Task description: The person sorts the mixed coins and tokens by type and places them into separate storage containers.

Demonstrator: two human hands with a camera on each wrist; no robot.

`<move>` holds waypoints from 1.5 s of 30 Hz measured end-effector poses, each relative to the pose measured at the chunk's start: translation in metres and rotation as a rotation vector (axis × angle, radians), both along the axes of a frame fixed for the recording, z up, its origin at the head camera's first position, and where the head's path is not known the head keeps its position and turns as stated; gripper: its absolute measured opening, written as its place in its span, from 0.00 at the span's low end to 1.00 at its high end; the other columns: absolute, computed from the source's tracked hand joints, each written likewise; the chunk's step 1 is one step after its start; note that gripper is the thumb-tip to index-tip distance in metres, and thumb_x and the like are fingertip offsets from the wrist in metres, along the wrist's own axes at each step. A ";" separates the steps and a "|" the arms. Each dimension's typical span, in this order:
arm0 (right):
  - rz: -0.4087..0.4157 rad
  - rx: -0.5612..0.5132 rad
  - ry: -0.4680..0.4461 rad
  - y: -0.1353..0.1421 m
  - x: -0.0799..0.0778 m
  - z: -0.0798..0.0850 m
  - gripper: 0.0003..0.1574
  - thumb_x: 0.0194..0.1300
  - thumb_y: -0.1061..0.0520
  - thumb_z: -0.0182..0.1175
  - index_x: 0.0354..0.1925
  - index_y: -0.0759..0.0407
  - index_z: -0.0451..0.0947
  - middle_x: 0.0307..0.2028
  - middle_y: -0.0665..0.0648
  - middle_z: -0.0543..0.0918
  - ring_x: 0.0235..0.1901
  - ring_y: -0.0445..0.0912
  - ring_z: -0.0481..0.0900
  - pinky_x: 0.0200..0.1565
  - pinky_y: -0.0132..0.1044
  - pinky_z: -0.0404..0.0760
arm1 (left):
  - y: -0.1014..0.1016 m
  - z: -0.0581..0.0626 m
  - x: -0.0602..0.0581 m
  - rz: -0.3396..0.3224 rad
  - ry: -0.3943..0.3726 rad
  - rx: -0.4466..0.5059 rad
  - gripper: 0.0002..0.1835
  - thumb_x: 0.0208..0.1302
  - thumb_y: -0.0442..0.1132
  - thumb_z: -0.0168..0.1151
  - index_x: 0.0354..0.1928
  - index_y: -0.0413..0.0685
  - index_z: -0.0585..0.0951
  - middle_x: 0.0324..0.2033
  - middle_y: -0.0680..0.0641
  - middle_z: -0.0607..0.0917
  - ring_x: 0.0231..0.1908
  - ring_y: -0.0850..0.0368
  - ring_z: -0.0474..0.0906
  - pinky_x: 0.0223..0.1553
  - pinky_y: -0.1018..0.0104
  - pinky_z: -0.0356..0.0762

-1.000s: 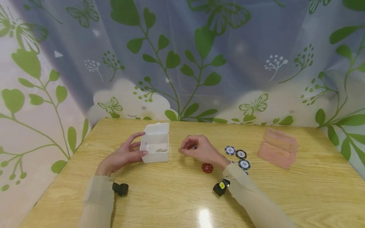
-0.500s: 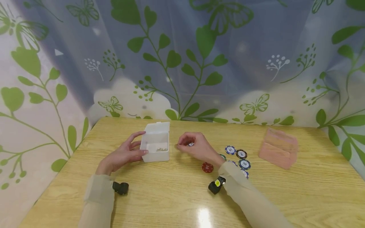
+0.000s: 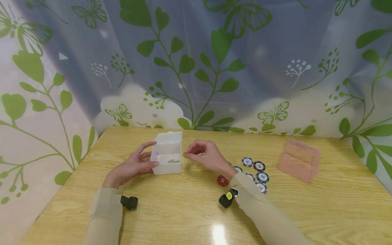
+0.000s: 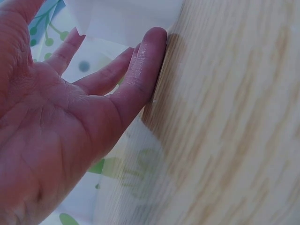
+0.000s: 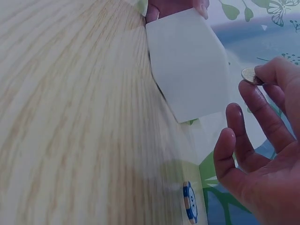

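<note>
A small white plastic box (image 3: 166, 169) stands on the table with its lid (image 3: 169, 137) raised at the back. Several coins (image 3: 173, 161) lie inside it. My left hand (image 3: 132, 169) holds the box at its left side, thumb at the front and fingers spread along the side and back. In the left wrist view, part of the white box shows beyond the fingertips (image 4: 154, 37). My right hand (image 3: 209, 157) is just right of the box at rim height. A coin (image 5: 250, 75) is pinched between its thumb and index finger, while the other fingers are loosely bent.
Several poker chips lie right of the right hand, among them a red chip (image 3: 222, 180), a black chip (image 3: 259, 166) and a blue chip (image 3: 247, 161). A pink translucent pouch (image 3: 298, 161) lies farther right. Behind the table hangs a leaf-patterned curtain (image 3: 196, 68).
My right hand has moved left with the coin, toward the box, uncovering more of the poker chips. The left hand and the box stay where they were.
</note>
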State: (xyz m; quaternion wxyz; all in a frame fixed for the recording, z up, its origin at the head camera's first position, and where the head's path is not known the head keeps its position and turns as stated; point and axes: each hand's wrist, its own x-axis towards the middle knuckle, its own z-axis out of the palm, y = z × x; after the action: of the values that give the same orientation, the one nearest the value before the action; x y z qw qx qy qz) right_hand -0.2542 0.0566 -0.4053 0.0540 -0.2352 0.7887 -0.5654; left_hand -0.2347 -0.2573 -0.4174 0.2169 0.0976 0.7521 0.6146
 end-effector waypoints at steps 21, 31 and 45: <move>-0.006 -0.021 -0.039 -0.023 0.002 0.007 0.08 0.64 0.54 0.73 0.39 0.55 0.86 0.37 0.53 0.88 0.36 0.43 0.85 0.42 0.35 0.83 | 0.002 -0.001 0.001 -0.002 -0.011 0.006 0.46 0.71 0.38 0.66 0.80 0.63 0.48 0.76 0.34 0.59 0.61 0.49 0.75 0.57 0.60 0.82; -0.003 -0.014 -0.034 -0.030 0.002 0.007 0.07 0.63 0.55 0.73 0.38 0.55 0.86 0.37 0.53 0.89 0.35 0.42 0.86 0.41 0.35 0.84 | 0.003 -0.002 0.000 -0.002 -0.012 0.011 0.46 0.70 0.39 0.66 0.79 0.65 0.49 0.76 0.34 0.59 0.60 0.50 0.76 0.56 0.61 0.83; 0.004 0.027 -0.005 -0.034 0.000 0.009 0.04 0.64 0.55 0.72 0.36 0.53 0.86 0.36 0.52 0.88 0.37 0.44 0.85 0.43 0.35 0.84 | 0.001 0.001 0.000 0.003 -0.018 0.020 0.46 0.71 0.38 0.66 0.80 0.64 0.48 0.76 0.35 0.59 0.59 0.51 0.76 0.56 0.62 0.82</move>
State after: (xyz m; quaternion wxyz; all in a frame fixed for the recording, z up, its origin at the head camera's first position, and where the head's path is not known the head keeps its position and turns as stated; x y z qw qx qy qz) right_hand -0.2541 0.0224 -0.3965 0.0604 -0.2347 0.7957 -0.5551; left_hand -0.2343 -0.2564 -0.4166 0.2217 0.0930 0.7441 0.6233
